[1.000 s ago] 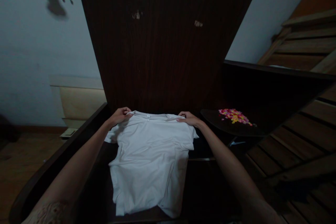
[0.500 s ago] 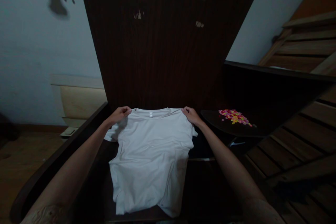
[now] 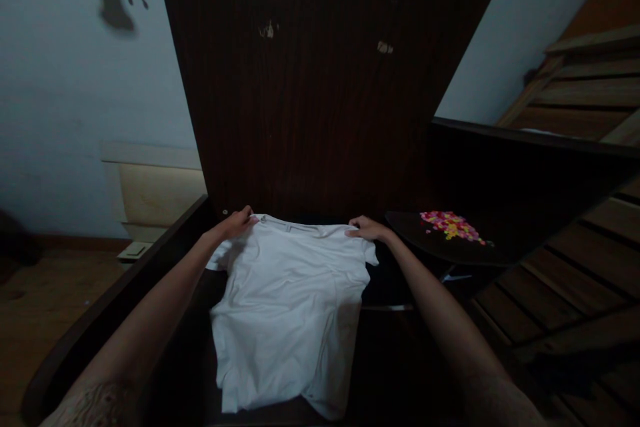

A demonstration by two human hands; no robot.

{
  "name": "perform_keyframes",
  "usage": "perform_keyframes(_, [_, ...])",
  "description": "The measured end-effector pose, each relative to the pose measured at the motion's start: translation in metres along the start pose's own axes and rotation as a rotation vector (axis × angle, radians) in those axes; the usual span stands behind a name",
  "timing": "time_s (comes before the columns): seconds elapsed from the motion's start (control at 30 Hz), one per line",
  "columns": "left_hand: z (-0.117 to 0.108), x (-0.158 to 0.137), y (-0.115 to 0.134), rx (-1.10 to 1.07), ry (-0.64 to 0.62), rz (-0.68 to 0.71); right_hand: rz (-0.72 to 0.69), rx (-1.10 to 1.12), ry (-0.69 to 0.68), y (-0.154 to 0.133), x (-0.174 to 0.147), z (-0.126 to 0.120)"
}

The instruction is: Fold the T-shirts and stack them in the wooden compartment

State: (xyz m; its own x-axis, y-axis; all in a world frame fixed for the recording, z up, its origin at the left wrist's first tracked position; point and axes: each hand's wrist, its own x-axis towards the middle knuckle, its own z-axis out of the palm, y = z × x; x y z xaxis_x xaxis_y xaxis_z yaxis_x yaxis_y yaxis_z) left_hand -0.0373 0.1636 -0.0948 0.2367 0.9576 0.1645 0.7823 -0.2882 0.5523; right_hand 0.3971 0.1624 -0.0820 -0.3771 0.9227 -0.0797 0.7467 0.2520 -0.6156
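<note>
A white T-shirt is spread over a dark desk surface, its neckline at the far end and its hem near me. Wrinkles run across its middle and lower part. My left hand pinches the fabric at the left shoulder, beside the collar. At the right shoulder, my right hand has its fingers closed on the cloth. Between the two hands the collar edge sags slightly, and the neck label is mostly hidden.
A tall dark wooden panel rises behind the desk. On a corner shelf to the right lies a cluster of pink and yellow pieces. A raised dark edge borders the left side. Wooden slats stand at the far right.
Both hands have come slightly down toward me with the shoulders of the T-shirt. The collar has folded over, covering most of the label. The camera view has shifted a little.
</note>
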Motion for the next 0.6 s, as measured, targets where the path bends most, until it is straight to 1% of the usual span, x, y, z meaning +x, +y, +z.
perform_keyframes(0.03, [0.002, 0.002, 0.000, 0.012, -0.006, -0.001, 0.022, -0.034, 0.020, 0.002, 0.002, 0.001])
perform_keyframes(0.07, [0.003, 0.003, 0.000, 0.040, -0.006, -0.005, 0.037, -0.060, 0.069, 0.005, 0.004, 0.002])
perform_keyframes(0.13, [0.005, 0.007, 0.001, 0.129, 0.007, -0.036, 0.036, -0.087, 0.199, 0.008, 0.008, 0.004])
perform_keyframes(0.2, [0.006, 0.010, 0.004, 0.237, 0.032, -0.103, 0.017, -0.110, 0.301, 0.009, 0.012, 0.007])
perform_keyframes(0.3, [0.011, 0.013, 0.009, 0.368, 0.039, -0.218, 0.037, -0.167, 0.363, 0.010, 0.017, 0.011])
perform_keyframes(0.4, [0.020, 0.013, 0.009, 0.424, 0.012, -0.290, 0.120, -0.196, 0.328, 0.010, 0.020, 0.013])
perform_keyframes(0.5, [0.028, 0.012, 0.000, 0.404, -0.016, -0.320, 0.198, -0.148, 0.216, 0.013, 0.020, 0.012])
perform_keyframes(0.6, [0.030, 0.011, -0.013, 0.344, -0.079, -0.314, 0.260, -0.056, 0.084, 0.017, 0.014, 0.005])
